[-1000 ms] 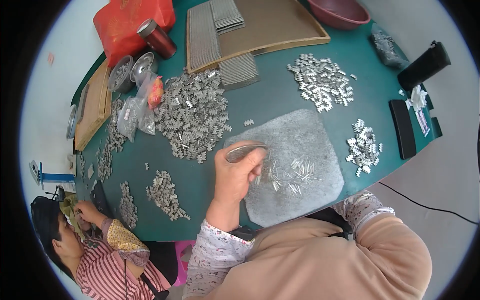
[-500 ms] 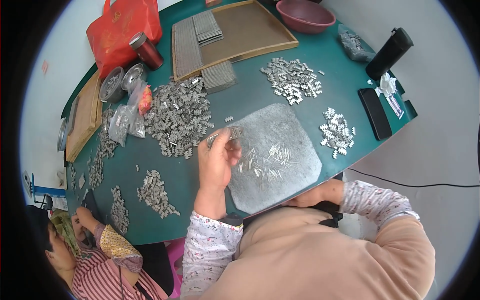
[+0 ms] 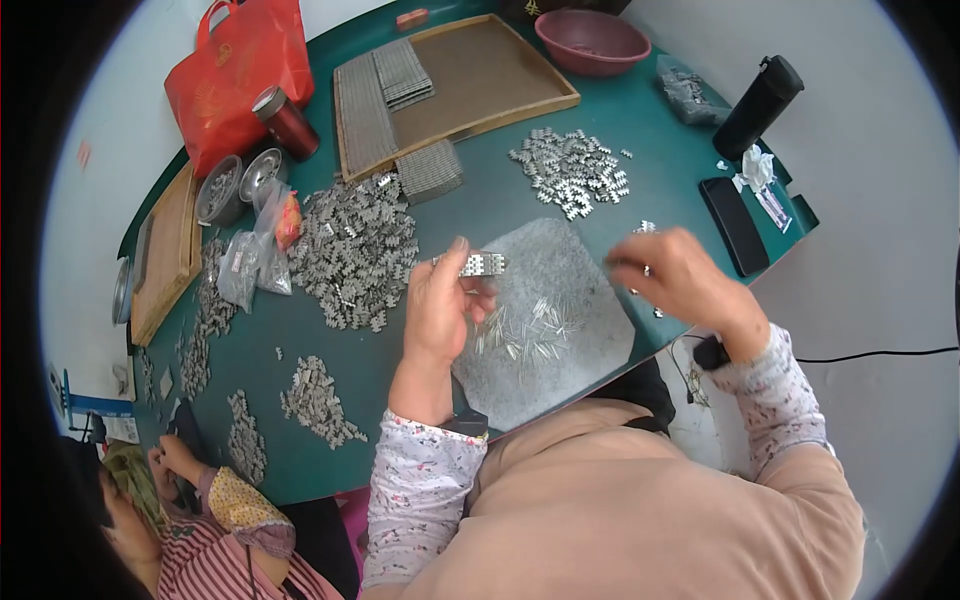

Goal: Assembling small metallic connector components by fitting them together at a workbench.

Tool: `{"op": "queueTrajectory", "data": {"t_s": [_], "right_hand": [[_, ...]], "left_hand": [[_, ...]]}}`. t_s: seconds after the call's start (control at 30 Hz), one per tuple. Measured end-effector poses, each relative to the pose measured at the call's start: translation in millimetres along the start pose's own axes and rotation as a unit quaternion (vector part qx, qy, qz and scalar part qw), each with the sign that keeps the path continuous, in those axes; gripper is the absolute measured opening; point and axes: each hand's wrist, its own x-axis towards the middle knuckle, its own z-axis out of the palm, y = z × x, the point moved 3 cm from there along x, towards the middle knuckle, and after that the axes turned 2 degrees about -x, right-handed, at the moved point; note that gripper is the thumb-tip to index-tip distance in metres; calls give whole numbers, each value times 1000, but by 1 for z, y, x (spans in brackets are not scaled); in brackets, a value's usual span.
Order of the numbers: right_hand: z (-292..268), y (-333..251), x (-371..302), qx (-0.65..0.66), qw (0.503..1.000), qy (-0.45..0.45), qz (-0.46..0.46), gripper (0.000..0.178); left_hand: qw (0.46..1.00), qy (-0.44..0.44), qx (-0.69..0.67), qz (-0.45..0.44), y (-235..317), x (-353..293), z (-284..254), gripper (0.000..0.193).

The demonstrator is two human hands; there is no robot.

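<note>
My left hand [image 3: 436, 315] is closed around a short silver strip of interlocked metal links [image 3: 486, 264], which sticks out past the thumb over the left side of a grey mat [image 3: 555, 252]. Thin metal pins [image 3: 535, 330] lie scattered on that mat, below the strip. My right hand [image 3: 690, 282] is over the small heap of metal links [image 3: 646, 228] at the mat's right, covering most of it. Its fingers are bent together and a little blurred; whatever is between them cannot be made out.
Metal link heaps [image 3: 355, 250] [image 3: 570, 170] lie left of and beyond the mat. Behind stand a wooden tray [image 3: 490, 80] with linked strips, a pink basin [image 3: 592, 45] and a red cup [image 3: 285, 125]. A black bottle [image 3: 760, 105] and phone [image 3: 733, 225] are right. A co-worker [image 3: 215, 520] sits left.
My right hand has come up from below the table edge to the right-hand heap of links. The left hand has turned the strip so its flat face shows. The view has shifted slightly.
</note>
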Motion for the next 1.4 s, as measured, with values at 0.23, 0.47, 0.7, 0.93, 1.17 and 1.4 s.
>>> {"op": "queueTrajectory", "data": {"t_s": [0.23,0.47,0.7,0.93,1.17,1.4], "right_hand": [[17,54,55,-287,933,161,147,14],[35,58,88,-335,917,162,143,7],[39,68,93,-333,917,163,150,12],[29,72,89,-270,934,183,146,13],[34,48,76,-134,972,176,83,12],[35,52,75,-115,976,166,84,11]], "left_hand": [[999,13,40,-1,-8,8,-8,24],[1000,10,19,23,-8,9,-13,11],[997,41,-61,-4,-8,11,-19,16],[997,9,-76,-28,-15,15,-26,37],[995,0,-95,-22,-16,14,-25,45],[996,2,-84,-18,-14,14,-21,45]]}}
